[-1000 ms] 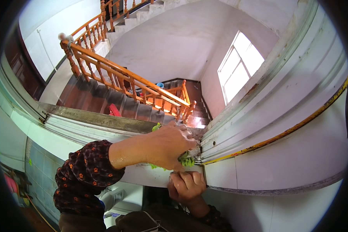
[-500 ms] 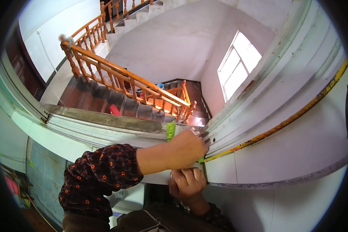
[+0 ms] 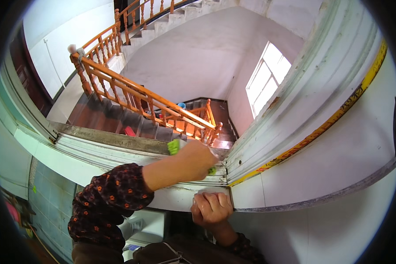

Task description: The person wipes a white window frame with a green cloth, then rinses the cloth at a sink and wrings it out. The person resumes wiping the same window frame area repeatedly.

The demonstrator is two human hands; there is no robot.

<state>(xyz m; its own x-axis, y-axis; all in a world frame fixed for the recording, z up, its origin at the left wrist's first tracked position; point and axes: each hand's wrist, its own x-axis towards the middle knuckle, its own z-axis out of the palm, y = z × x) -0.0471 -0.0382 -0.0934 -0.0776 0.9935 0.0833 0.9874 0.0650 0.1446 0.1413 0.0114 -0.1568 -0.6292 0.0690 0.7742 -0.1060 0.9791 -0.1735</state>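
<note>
My left hand (image 3: 190,162) is closed around a brush with green bristles (image 3: 175,147). More green bristles (image 3: 212,170) show under the fingers; the handle is mostly hidden by the hand. The brush lies over the grooved white window track (image 3: 114,154), just left of its right corner. Below it, my right hand (image 3: 212,210) is curled with fingers pressed together at the near edge of the white sill (image 3: 171,196). Whatever the right hand grips, if anything, is hidden.
A white window frame (image 3: 295,105) with a yellow printed strip (image 3: 312,136) rises at right. Beyond the opening are stairs with an orange wooden railing (image 3: 141,90) and a bright window (image 3: 268,75). Light blue tiles (image 3: 53,207) cover a surface at lower left.
My left hand has shifted left along the track with the brush, away from the right corner. My right hand stays at nearly the same spot by the sill edge. The view has tilted slightly.
</note>
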